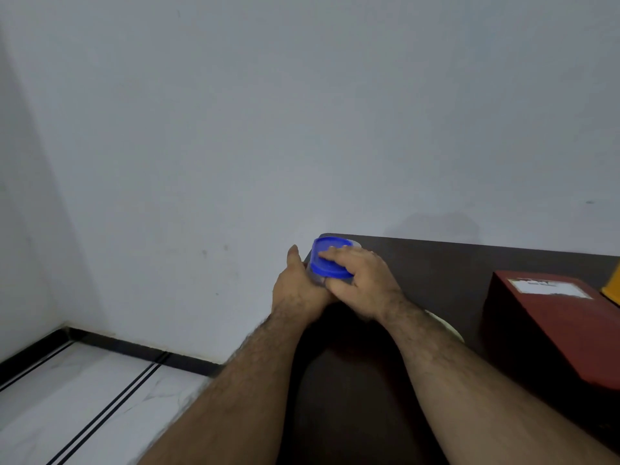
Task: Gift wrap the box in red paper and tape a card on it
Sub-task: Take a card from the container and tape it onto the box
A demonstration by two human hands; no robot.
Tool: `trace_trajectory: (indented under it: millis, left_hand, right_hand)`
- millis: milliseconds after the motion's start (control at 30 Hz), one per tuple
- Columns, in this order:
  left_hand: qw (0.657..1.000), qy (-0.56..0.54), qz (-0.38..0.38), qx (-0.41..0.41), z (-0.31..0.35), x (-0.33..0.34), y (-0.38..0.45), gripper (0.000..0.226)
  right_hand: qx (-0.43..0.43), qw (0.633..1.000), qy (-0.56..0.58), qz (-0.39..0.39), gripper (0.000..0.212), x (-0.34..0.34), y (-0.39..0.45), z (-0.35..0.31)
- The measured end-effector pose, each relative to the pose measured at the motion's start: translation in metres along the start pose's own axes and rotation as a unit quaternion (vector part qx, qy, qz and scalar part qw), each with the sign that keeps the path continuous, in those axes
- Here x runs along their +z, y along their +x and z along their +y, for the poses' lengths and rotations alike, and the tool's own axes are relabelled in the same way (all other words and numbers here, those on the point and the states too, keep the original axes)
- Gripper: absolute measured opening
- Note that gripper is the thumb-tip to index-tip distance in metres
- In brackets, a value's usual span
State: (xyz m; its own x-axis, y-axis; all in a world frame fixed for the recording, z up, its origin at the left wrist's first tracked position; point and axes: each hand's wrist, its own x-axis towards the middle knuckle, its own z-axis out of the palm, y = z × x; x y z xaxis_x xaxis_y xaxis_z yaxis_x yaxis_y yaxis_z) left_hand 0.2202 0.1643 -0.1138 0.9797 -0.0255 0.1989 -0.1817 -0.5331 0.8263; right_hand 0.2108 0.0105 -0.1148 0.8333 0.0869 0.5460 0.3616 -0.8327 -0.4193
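Note:
A box wrapped in red paper (553,327) lies on the dark table (446,263) at the right, with a white card (550,287) on its top face. At the table's far left corner both hands hold a clear round container with a blue lid (323,260). My left hand (298,290) grips the container's side from the left, thumb up. My right hand (359,280) lies over the lid, fingers curled around its rim. The container's body is mostly hidden by the hands.
A yellow object (612,286) shows at the right edge beyond the box. A pale curved edge (446,327) peeks out under my right forearm. A grey wall stands behind the table; white marble floor (84,397) lies to the left.

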Motion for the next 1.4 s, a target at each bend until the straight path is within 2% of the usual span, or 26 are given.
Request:
trace_trajectory:
  millis: [67, 133, 300, 400, 467, 533, 633, 700, 767, 833, 900, 1000, 1067, 1133, 1200, 1267, 1333, 1400]
  left_hand:
    - [1.000, 0.012, -0.002, 0.004, -0.001, 0.000, 0.003, 0.114]
    - [1.000, 0.006, -0.008, 0.004, -0.001, 0.000, 0.003, 0.117]
    - [1.000, -0.016, -0.015, 0.006, 0.001, -0.002, 0.000, 0.141]
    - [0.999, -0.035, -0.026, -0.002, 0.002, -0.002, 0.000, 0.149]
    - [0.998, -0.049, -0.034, -0.005, 0.001, -0.003, 0.000, 0.152]
    - [0.998, -0.055, -0.040, 0.003, -0.003, -0.004, 0.001, 0.145]
    - [0.997, -0.057, -0.043, 0.039, -0.013, -0.006, 0.004, 0.110]
    - [0.995, -0.073, -0.050, 0.050, -0.017, -0.006, 0.007, 0.112]
    - [0.993, -0.090, -0.054, 0.052, -0.019, -0.005, 0.009, 0.113]
    - [0.992, -0.099, -0.056, 0.052, -0.020, -0.005, 0.010, 0.112]
    - [0.992, -0.104, -0.057, 0.051, -0.021, -0.005, 0.009, 0.111]
    - [0.992, -0.107, -0.055, 0.035, -0.018, -0.008, 0.008, 0.120]
    - [0.993, -0.105, -0.057, 0.019, -0.015, -0.008, 0.008, 0.135]
    - [0.993, -0.103, -0.059, 0.012, -0.013, -0.009, 0.007, 0.141]
    - [0.993, -0.096, -0.059, 0.017, -0.014, -0.008, 0.008, 0.124]
    - [0.995, -0.081, -0.053, 0.028, -0.015, -0.008, 0.009, 0.093]
    - [0.995, -0.082, -0.051, 0.036, -0.016, -0.007, 0.010, 0.084]
    - [0.994, -0.092, -0.049, 0.041, -0.017, -0.006, 0.011, 0.086]
  right_hand:
    - [0.000, 1.000, -0.026, -0.017, 0.078, -0.002, -0.001, 0.001]
    - [0.022, 0.997, -0.062, -0.043, 0.085, -0.006, 0.000, -0.006]
    - [0.086, 0.988, -0.110, -0.066, 0.050, -0.008, 0.009, -0.013]
    - [0.116, 0.990, -0.050, -0.066, 0.046, -0.007, 0.018, -0.008]
    - [0.145, 0.989, 0.000, -0.036, 0.042, -0.007, 0.024, -0.004]
    - [0.132, 0.991, 0.008, -0.013, 0.044, -0.008, 0.027, -0.002]
    - [0.121, 0.987, 0.105, 0.011, 0.015, -0.006, 0.027, 0.009]
    - [0.130, 0.978, 0.161, 0.036, 0.032, -0.006, 0.028, 0.011]
    - [0.155, 0.979, 0.117, 0.060, 0.043, -0.002, 0.033, 0.012]
    - [0.192, 0.980, 0.055, 0.013, 0.054, 0.002, 0.037, 0.015]
    - [0.223, 0.969, 0.098, -0.031, 0.065, 0.004, 0.039, 0.017]
    - [0.245, 0.955, 0.165, -0.016, 0.090, -0.002, 0.047, 0.022]
    - [0.253, 0.958, 0.128, -0.036, 0.104, -0.012, 0.055, 0.023]
    - [0.261, 0.958, 0.080, -0.087, 0.107, -0.019, 0.063, 0.025]
    - [0.260, 0.957, 0.029, -0.122, 0.106, -0.021, 0.066, 0.024]
    - [0.237, 0.961, -0.005, -0.145, 0.101, -0.019, 0.068, 0.025]
    - [0.217, 0.966, 0.006, -0.140, 0.102, -0.018, 0.069, 0.027]
    - [0.228, 0.963, 0.039, -0.140, 0.113, -0.019, 0.070, 0.029]
